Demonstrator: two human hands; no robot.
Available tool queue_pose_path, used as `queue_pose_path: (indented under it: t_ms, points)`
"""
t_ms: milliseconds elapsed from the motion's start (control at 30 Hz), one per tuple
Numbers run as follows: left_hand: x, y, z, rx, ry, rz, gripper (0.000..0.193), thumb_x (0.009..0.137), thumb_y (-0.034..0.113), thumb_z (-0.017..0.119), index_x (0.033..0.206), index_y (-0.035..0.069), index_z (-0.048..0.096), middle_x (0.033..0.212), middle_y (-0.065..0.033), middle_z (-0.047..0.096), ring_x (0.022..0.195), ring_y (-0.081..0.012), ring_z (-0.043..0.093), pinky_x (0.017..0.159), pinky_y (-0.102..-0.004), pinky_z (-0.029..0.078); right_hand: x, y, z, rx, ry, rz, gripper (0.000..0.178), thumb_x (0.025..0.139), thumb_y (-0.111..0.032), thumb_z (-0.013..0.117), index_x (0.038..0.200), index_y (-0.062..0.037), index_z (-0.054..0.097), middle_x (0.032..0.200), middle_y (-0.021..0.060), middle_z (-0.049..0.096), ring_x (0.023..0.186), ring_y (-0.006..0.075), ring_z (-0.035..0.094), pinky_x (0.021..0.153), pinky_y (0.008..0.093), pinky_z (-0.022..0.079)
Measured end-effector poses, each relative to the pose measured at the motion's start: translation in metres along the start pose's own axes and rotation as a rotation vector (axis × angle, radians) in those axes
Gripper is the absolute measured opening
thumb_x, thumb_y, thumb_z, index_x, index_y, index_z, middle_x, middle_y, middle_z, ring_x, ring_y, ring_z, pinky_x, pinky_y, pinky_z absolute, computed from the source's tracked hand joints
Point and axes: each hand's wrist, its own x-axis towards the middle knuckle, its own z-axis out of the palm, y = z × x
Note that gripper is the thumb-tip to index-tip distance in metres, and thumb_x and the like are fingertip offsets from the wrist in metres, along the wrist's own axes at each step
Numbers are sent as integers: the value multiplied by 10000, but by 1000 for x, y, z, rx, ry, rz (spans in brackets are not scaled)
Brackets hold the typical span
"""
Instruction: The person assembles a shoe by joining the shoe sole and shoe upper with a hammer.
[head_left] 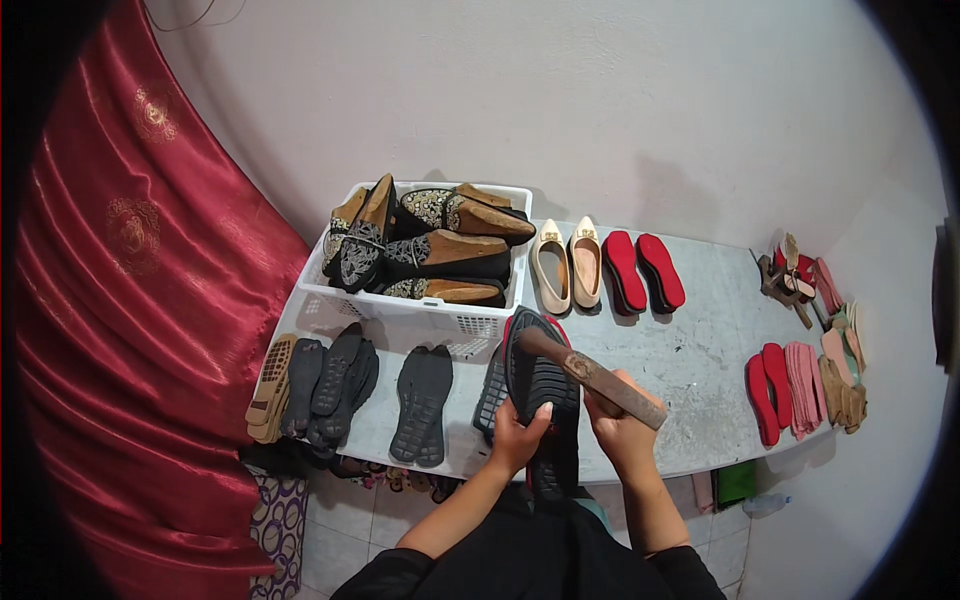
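Note:
In front of me my left hand (520, 438) grips a black ridged shoe sole (530, 375) with a red edge at its upper right, my thumb lying across it. My right hand (622, 428) is closed around a worn brown hammer (610, 388); its narrow end lies over the sole's upper part. Part of the hammer's grip is hidden by my fingers. Below the sole a dark, elongated piece (553, 465) reaches toward my lap; its kind is unclear. Partly behind my left hand lies another grey-black sole (489, 395) on the table.
A white basket (425, 312) holds several embellished shoes on wooden lasts. Cream flats (552, 270) and red-topped soles (624, 272) stand beside it. Black soles (422, 405) and tan soles (270, 390) lie left; red insoles (765, 395) and pink pieces (804, 390) lie right. A red curtain (150, 300) hangs left.

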Motion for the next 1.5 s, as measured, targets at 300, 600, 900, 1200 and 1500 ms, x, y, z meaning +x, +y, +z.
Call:
queue_pose_path:
  t_ms: [300,600,900,1200,1500]
  points:
    - [5,0,-7,83,-6,-83,266,814,99,607,1045,-21,552,940,-64,624,841,-124,573,782,-269,454,-5,16,12,38,14,123,158,778,-91,672,872,8,591,694,64,580,651,96,528,611,240,436]
    - [15,-14,-22,-137,72,-58,265,843,102,594,1071,-19,534,994,-55,601,874,-125,564,808,-265,444,-12,26,23,73,265,99,175,711,-106,726,843,-18,652,660,136,592,613,178,593,587,282,451]
    - [21,0,-29,-157,195,-13,244,846,76,578,1064,-24,534,991,-65,598,874,-124,562,805,-262,449,-52,111,36,-399,-15,337,287,736,-303,714,795,-83,539,639,109,596,590,339,577,509,410,411]
    - [17,-11,-35,-204,199,-83,251,845,74,573,1070,-28,534,998,-66,596,888,-130,558,824,-266,434,-104,196,40,-722,-166,90,264,675,-251,694,805,-112,510,686,66,542,625,263,561,525,382,422]
    - [15,-7,-24,-159,195,-104,236,847,83,574,1055,-26,547,986,-62,599,887,-128,559,812,-265,437,-121,209,43,-737,-236,-28,358,683,-381,668,794,-94,484,693,62,512,627,238,541,542,365,413]
